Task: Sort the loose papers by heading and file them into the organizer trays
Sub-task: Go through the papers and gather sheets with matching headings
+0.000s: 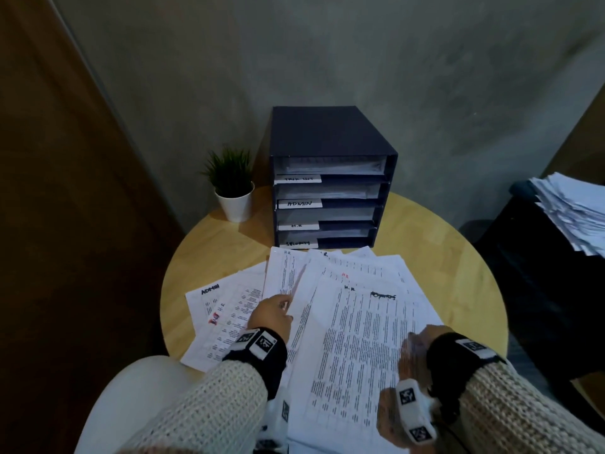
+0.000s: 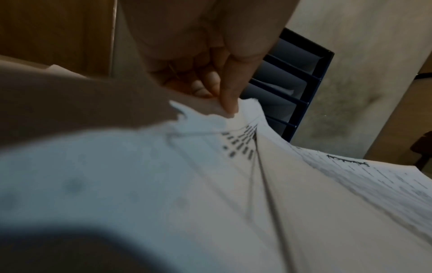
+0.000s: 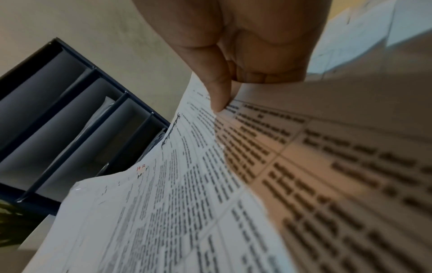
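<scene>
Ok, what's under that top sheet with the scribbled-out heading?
Under the white printed sheet with the scribbled-out heading, more printed sheets fan out, with H.R headings showing. How many there are, and the round wooden table beneath, is covered.

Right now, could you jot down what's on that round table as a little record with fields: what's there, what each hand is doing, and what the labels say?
Surface: round wooden table
Organizer: dark four-tray organizer at the back; trays hold papers
Tray labels: second ADMIN, third H.R; the top and bottom labels are too blurred to read
Loose papers: fanned loose papers, most headed H.R, one ADMIN at left
Left hand: pinches a sheet's edge
Right hand: pinches the top sheet's edge
Also there: potted plant, left of organizer
</scene>
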`<state>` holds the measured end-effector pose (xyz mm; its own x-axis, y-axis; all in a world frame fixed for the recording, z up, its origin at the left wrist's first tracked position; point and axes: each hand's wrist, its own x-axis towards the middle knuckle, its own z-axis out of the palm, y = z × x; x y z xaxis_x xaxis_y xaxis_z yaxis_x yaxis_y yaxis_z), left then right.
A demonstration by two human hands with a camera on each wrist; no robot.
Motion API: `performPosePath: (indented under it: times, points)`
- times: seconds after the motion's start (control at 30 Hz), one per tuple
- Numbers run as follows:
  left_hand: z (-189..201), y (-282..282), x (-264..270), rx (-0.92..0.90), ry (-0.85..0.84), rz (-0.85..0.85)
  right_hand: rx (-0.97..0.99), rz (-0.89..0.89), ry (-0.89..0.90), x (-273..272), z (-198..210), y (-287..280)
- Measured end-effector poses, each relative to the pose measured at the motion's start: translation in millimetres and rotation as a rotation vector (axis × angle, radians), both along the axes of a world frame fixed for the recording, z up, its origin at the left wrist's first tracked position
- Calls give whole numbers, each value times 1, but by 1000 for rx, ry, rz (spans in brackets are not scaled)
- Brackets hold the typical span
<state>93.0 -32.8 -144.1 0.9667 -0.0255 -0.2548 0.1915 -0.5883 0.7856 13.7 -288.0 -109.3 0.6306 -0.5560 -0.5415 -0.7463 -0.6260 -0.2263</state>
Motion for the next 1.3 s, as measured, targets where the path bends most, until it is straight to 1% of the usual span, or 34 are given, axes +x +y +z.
performPosePath:
  times: [0.07,0.13,0.17,0.23,0.33,0.37,0.4,0.47,0.53,0.57,0.6,0.67,0.7,0.73,0.77,0.8,0.87,0.9,0.93,1.0,1.03,1.07,1.1,1.13,1.2,1.23,1.27,1.3]
  points:
    - [3,2,-3,69,16,-31,-38,60,18,-4,0,0]
    - [6,6,-6,109,49,-49,-64,76,38,-3,2,4]
    - [8,7,-9,101,74,-53,-90,120,56,-5,5,5]
    - [11,9,-14,44,117,-42,-51,125,36,-7,7,7]
    - [10,7,-17,-58,189,-25,76,-134,-20,-5,6,10]
    - [9,5,-18,-67,195,-31,130,-189,-40,-4,6,11]
    - [8,3,-19,-51,185,-42,184,-196,-88,-3,4,11]
    - [6,-1,-21,11,144,-57,229,-231,-84,-2,1,7]
    - [4,-3,-23,37,118,-59,253,-343,-70,-4,5,6]
    - [4,-2,-22,29,117,-50,272,-354,-115,-1,4,5]
    - [5,0,-22,12,129,-36,262,-299,-110,-2,4,4]
    - [8,6,-19,-42,170,0,170,-190,-54,-2,8,5]
    - [8,10,-18,-53,180,14,123,-155,-63,-3,10,5]
    - [9,13,-17,-42,189,14,125,-160,-79,-1,9,4]
    - [9,16,-16,-12,193,-4,124,-104,-71,2,8,4]
    - [9,18,-16,18,196,-28,148,-86,-80,0,9,7]
    - [9,19,-17,37,191,-57,97,-66,-81,5,8,8]
    - [8,17,-19,29,188,-61,104,-113,-96,4,8,11]
    - [8,14,-21,28,181,-62,94,-135,-68,5,5,13]
    - [8,8,-24,21,160,-54,143,-97,-77,11,-3,11]
    - [8,5,-25,11,147,-45,169,-116,-103,12,-3,14]
    - [10,2,-27,2,141,-37,110,-93,-84,13,-5,15]
    - [11,0,-29,-14,134,-31,86,-128,-111,11,-1,18]
    - [12,-2,-31,-39,131,-25,65,-107,-116,12,1,19]
    - [10,-5,-34,-98,130,-24,74,-81,-129,12,6,22]
    - [10,-6,-35,-111,125,-35,120,-126,-145,12,8,23]
    - [9,-6,-36,-119,113,-39,186,-175,-167,14,2,19]
    - [9,-6,-36,-129,103,-29,286,-281,-232,15,-1,18]
